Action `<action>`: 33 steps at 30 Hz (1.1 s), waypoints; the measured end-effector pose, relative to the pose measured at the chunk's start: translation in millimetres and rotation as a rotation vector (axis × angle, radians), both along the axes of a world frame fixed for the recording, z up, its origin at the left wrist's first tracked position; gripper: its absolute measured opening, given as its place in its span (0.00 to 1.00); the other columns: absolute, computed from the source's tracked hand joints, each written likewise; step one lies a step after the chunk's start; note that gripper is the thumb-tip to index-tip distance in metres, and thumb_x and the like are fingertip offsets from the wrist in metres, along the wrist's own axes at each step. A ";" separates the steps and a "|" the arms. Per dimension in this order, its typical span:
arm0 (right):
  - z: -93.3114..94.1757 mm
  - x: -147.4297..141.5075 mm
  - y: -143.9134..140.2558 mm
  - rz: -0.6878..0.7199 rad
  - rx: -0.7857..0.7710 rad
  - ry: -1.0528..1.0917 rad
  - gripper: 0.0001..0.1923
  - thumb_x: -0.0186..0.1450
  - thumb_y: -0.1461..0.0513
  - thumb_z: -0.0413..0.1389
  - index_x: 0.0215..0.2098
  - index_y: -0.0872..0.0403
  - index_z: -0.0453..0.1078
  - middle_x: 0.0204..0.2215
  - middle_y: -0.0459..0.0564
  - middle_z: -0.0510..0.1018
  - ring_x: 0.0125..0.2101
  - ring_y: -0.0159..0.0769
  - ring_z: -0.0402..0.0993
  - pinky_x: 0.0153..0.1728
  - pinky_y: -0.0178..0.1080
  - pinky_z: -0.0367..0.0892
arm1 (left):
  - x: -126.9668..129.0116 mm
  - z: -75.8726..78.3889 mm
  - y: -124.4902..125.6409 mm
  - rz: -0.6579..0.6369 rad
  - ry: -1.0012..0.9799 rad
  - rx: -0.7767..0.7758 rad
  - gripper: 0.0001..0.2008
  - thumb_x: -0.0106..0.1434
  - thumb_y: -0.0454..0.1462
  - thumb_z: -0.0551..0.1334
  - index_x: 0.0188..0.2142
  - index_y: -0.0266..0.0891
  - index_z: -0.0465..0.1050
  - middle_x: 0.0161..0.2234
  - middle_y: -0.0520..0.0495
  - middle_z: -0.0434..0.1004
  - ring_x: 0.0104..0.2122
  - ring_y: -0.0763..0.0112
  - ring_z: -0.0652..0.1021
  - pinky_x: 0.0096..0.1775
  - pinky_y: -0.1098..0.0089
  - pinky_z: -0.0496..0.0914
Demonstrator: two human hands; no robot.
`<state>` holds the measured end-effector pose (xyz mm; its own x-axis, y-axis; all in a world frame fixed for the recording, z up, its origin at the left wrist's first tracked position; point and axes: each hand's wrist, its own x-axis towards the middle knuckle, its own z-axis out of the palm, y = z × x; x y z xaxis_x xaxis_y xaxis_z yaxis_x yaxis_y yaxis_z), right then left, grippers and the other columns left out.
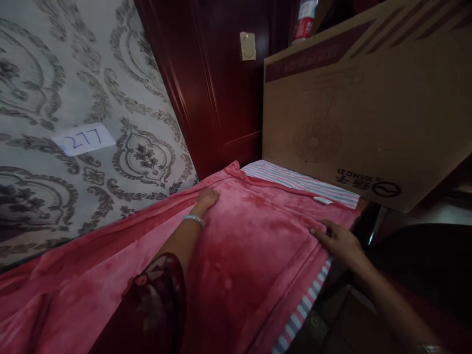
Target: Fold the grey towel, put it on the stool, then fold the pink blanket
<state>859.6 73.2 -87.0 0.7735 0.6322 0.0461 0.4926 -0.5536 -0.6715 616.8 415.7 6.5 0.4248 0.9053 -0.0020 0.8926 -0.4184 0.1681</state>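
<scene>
A pink plush blanket (pixel 228 246) lies spread over a narrow surface, its far edge folded along the patterned wall. Near that far edge my left hand (pixel 208 198), with a pale bangle at the wrist, is closed on the blanket's pile; its fingertips are partly hidden. At the right side my right hand (pixel 341 242) pinches the blanket's edge between thumb and fingers. Under the blanket a striped cloth (pixel 298 178) shows at the far end and along the near right side. A small white tag (pixel 323 200) sticks out from the blanket by the far right border.
A large cardboard box (pixel 354 113) stands beyond the far end, with a bottle (pixel 305 22) behind its top edge. Dark red panelling (pixel 221 88) rises at the back. The wallpapered wall (pixel 143 118) borders the left and carries a paper label (pixel 84 139) reading 277.
</scene>
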 end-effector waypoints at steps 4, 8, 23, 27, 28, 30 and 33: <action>-7.3 4.1 -4.4 0.013 0.019 0.001 0.28 0.57 0.43 0.55 0.46 0.49 0.78 0.20 0.49 0.74 0.24 0.45 0.73 0.25 0.41 0.64 | 27.1 -4.4 21.4 -0.039 -0.049 0.005 0.21 0.71 0.47 0.57 0.50 0.32 0.77 0.52 0.34 0.80 0.51 0.56 0.80 0.48 0.68 0.71; -9.2 3.2 -9.7 -0.010 0.054 0.017 0.28 0.55 0.42 0.54 0.44 0.49 0.78 0.19 0.50 0.73 0.23 0.46 0.72 0.24 0.42 0.62 | 39.1 -16.9 29.6 -0.027 -0.116 0.107 0.22 0.74 0.43 0.51 0.57 0.33 0.72 0.58 0.33 0.76 0.57 0.53 0.75 0.53 0.63 0.69; 1.9 4.8 -15.3 0.005 -0.010 0.061 0.31 0.56 0.40 0.56 0.46 0.53 0.77 0.22 0.48 0.73 0.24 0.43 0.71 0.25 0.41 0.62 | -9.0 -0.2 -16.6 -0.260 -0.015 0.198 0.32 0.72 0.45 0.55 0.70 0.35 0.56 0.71 0.34 0.54 0.70 0.50 0.58 0.67 0.52 0.54; 0.6 8.9 -15.1 0.001 -0.011 0.009 0.27 0.58 0.43 0.58 0.46 0.52 0.76 0.24 0.50 0.76 0.26 0.44 0.71 0.27 0.41 0.63 | -63.2 -9.8 -76.8 -0.450 0.112 0.245 0.34 0.72 0.53 0.51 0.72 0.46 0.51 0.74 0.40 0.44 0.73 0.46 0.45 0.68 0.40 0.43; 0.0 9.8 -14.8 0.009 -0.009 -0.008 0.26 0.58 0.43 0.58 0.46 0.51 0.76 0.25 0.50 0.76 0.26 0.45 0.72 0.27 0.42 0.63 | -74.2 -15.3 -87.4 -0.439 0.134 0.217 0.34 0.72 0.55 0.50 0.72 0.48 0.51 0.75 0.42 0.43 0.73 0.44 0.43 0.67 0.38 0.42; -0.7 10.9 -13.9 0.029 -0.011 -0.017 0.23 0.59 0.44 0.59 0.44 0.50 0.76 0.25 0.50 0.76 0.27 0.45 0.72 0.28 0.42 0.64 | -88.9 -26.5 -98.9 -0.381 0.165 0.131 0.35 0.71 0.57 0.48 0.73 0.51 0.48 0.75 0.43 0.42 0.72 0.42 0.44 0.66 0.36 0.43; -0.5 11.3 -11.7 0.010 -0.023 0.022 0.20 0.60 0.45 0.60 0.41 0.50 0.77 0.24 0.49 0.75 0.26 0.44 0.73 0.28 0.42 0.64 | -92.5 -33.0 -96.9 -0.322 0.161 0.036 0.36 0.70 0.59 0.46 0.73 0.54 0.45 0.75 0.45 0.41 0.72 0.40 0.44 0.65 0.34 0.45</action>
<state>870.9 61.5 -87.4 0.7680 0.6403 0.0146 0.4831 -0.5642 -0.6695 524.3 318.8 -26.5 0.6850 0.7259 -0.0622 0.7279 -0.6855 0.0161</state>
